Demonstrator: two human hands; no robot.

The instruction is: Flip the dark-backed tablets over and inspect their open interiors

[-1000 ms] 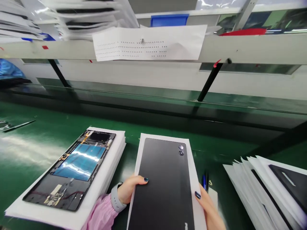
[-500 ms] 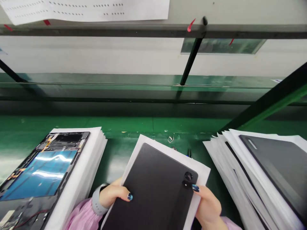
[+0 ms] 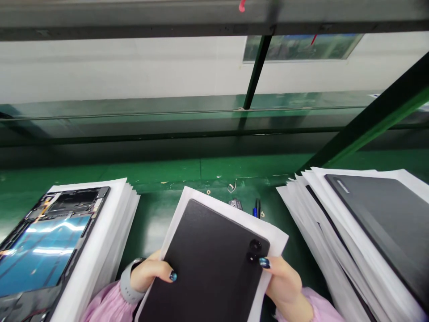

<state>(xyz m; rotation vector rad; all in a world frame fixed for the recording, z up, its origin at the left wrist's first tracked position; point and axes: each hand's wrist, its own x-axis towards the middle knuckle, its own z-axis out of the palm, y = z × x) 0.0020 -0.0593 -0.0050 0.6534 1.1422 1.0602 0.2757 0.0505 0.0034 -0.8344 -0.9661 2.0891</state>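
Note:
A dark grey tablet back cover point(image 3: 208, 264) with two round camera rings lies on a white sheet point(image 3: 179, 210), tilted, in front of me. My left hand point(image 3: 152, 272) grips its left edge, thumb on the dark face and a grey watch strap at the wrist. At the right edge, my right hand point(image 3: 283, 279) has its thumb beside the lower camera ring. The fingers of both hands are hidden underneath. To the left, an opened tablet with a blue battery point(image 3: 50, 250) tops a stack of white sheets point(image 3: 100, 250).
On the right stands a pile of white sheets point(image 3: 311, 232) with dark panels between, a dark tablet cover point(image 3: 385, 214) on top. Pens point(image 3: 257, 209) and small parts point(image 3: 235, 203) lie on the green bench point(image 3: 161, 201). A green post point(image 3: 365, 112) slants at the right.
The view has shifted, so the stacks and the bench sit further left and pens and small parts show more behind the sheet. Both hands keep the same hold on the tablet back cover.

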